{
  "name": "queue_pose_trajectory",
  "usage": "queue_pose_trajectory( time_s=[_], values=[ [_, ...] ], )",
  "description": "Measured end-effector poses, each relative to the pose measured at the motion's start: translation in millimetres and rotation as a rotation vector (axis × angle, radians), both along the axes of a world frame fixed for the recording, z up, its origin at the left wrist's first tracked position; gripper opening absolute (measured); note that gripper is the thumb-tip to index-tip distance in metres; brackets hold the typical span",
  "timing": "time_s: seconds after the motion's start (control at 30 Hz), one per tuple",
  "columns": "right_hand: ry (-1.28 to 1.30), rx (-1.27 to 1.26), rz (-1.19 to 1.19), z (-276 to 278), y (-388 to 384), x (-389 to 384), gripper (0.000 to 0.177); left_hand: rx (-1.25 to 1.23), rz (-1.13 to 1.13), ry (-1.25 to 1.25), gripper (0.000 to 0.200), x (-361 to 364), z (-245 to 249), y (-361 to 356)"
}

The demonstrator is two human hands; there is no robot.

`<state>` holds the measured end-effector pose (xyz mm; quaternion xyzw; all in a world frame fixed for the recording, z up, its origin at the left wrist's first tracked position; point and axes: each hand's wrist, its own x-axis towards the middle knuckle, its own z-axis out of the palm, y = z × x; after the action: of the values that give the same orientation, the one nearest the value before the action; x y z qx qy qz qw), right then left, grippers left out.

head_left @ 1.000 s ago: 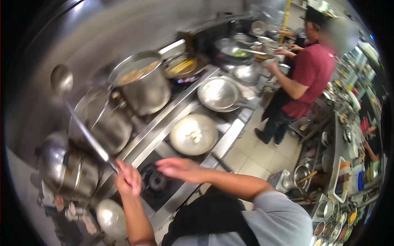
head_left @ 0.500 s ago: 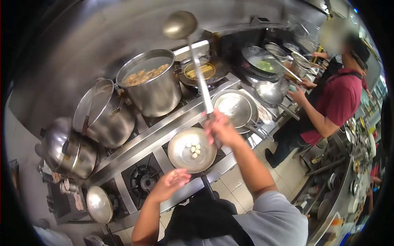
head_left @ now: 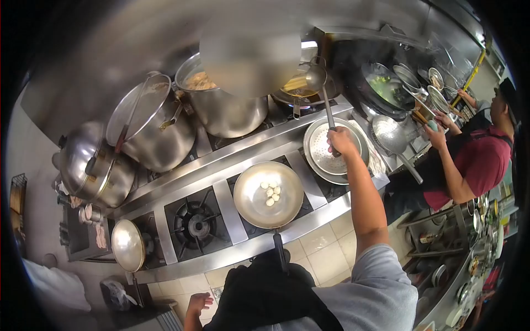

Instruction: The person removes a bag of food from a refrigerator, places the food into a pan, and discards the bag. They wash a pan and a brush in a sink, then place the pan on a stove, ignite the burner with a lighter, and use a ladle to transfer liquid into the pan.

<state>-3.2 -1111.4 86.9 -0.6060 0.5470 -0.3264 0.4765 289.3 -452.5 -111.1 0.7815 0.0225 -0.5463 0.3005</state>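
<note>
My right hand [head_left: 343,141] is wrapped round the handle of a ladle [head_left: 316,78]. The ladle's bowl is raised at the back, close to a pan holding yellow strips of food [head_left: 296,84]. Beneath that hand lies a perforated strainer [head_left: 324,148] on a round metal pan. A frying pan [head_left: 254,205] sits on the front burner, several small pale round pieces [head_left: 270,193] grouped in it. Its dark handle [head_left: 280,251] points towards my apron. Low beside my body, my left hand [head_left: 200,303] holds nothing, its fingers loosely apart.
Large pots [head_left: 232,116] line the back left; a blurred patch covers part of one. A bare burner [head_left: 197,225] and a second frying pan [head_left: 128,243] stand left. At right, a co-worker [head_left: 480,165] stands near a wok with greens [head_left: 381,83] and a skimmer [head_left: 389,134].
My right hand has moved right with the ladle, and its bowl has come down towards the back pan. My left hand has dropped from beside the frying pan to my side. The view has shifted.
</note>
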Motion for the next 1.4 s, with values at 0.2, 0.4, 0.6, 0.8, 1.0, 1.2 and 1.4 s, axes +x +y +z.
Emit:
queue_pose_trajectory(
  time_s=[0.2,0.4,0.6,0.8,1.0,1.2,1.4],
  values=[
    [0.01,0.017,0.013,-0.6,-1.3,9.3,0.02,0.38,-0.026,-0.867,0.024,28.6,-60.4,92.4],
    [0.209,-0.034,0.172,-41.3,-53.5,2.1,0.028,0.296,0.467,-1.477,0.048,98.9,-0.8,134.5],
    [-0.553,0.256,0.074,-21.3,-100.7,9.8,0.012,0.679,0.4,-1.355,0.076,188.9,-2.3,178.1],
    [-0.805,0.336,-0.157,45.1,-66.3,55.5,0.008,0.638,0.439,-1.331,0.072,221.8,51.2,153.5],
    [-0.963,0.542,-0.035,78.8,-49.3,67.0,0.028,0.097,0.374,-0.272,0.031,276.3,4.6,196.7],
    [-1.003,0.548,-0.118,100.0,-24.6,78.2,0.02,-0.644,0.665,0.285,0.013,248.6,13.6,166.2],
    [-1.013,0.617,-0.109,105.4,-29.4,49.7,0.023,-0.796,0.604,0.143,0.01,191.4,39.8,126.6]
  ],
)
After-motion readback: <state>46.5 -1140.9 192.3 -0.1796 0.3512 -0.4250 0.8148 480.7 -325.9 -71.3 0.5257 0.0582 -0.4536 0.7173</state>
